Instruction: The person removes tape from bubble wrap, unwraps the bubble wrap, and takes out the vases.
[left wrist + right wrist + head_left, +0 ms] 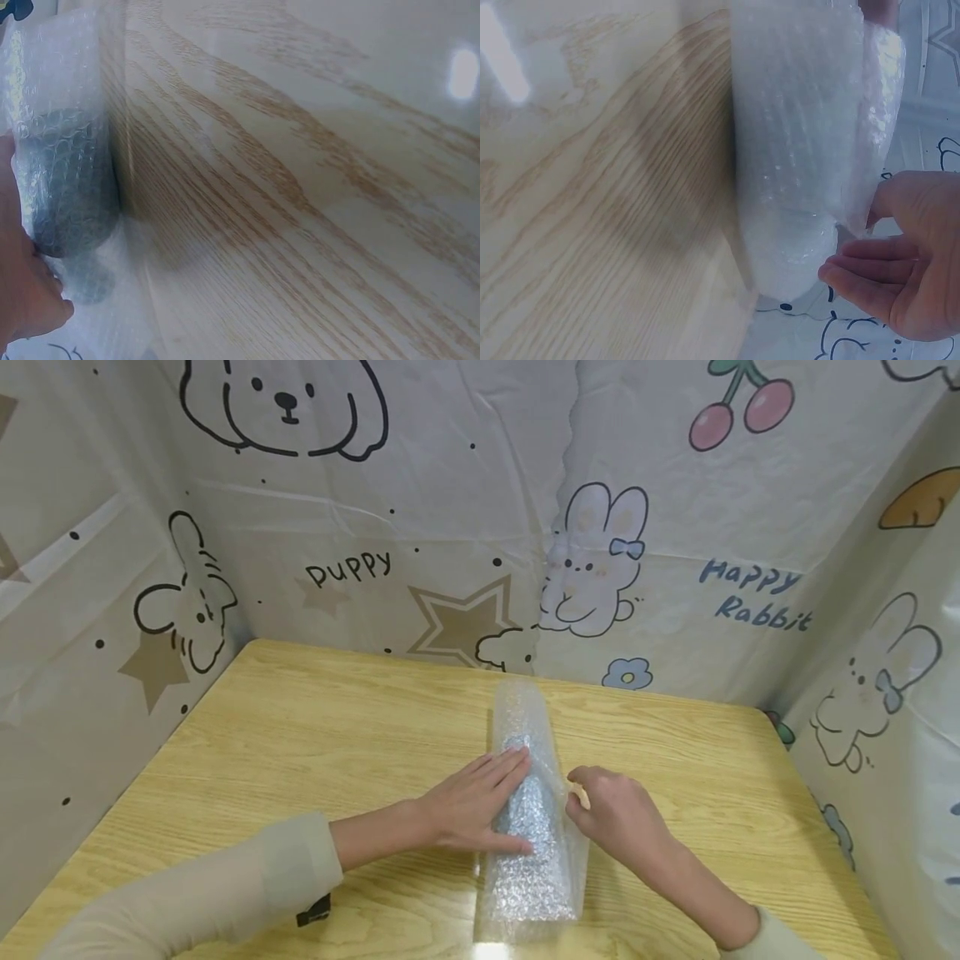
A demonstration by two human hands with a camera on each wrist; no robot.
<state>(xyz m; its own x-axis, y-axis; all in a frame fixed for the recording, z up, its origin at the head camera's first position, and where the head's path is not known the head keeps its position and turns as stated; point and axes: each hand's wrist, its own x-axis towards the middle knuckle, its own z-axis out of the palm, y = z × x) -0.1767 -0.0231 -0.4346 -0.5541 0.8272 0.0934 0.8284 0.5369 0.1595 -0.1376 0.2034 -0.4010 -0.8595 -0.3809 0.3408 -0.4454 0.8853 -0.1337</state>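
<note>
A clear bubble wrap (pixel 534 885) roll lies lengthwise on the wooden table, its far end near the back edge. Inside it, the left wrist view shows a dark, rounded object (pixel 71 187), blurred by the bubbles. My left hand (pixel 474 806) rests across the top of the roll, fingers extended and thumb spread towards the near end. At the roll's right side, my right hand (pixel 626 818) pinches the loose edge of the wrap between thumb and finger. The other fingers curl loosely beside that edge in the right wrist view.
The wooden table (pixel 345 718) reaches back to a cartoon-printed curtain (pixel 450 527), which also hangs along the left and right sides. A small black item (pixel 313 910) shows under the left sleeve.
</note>
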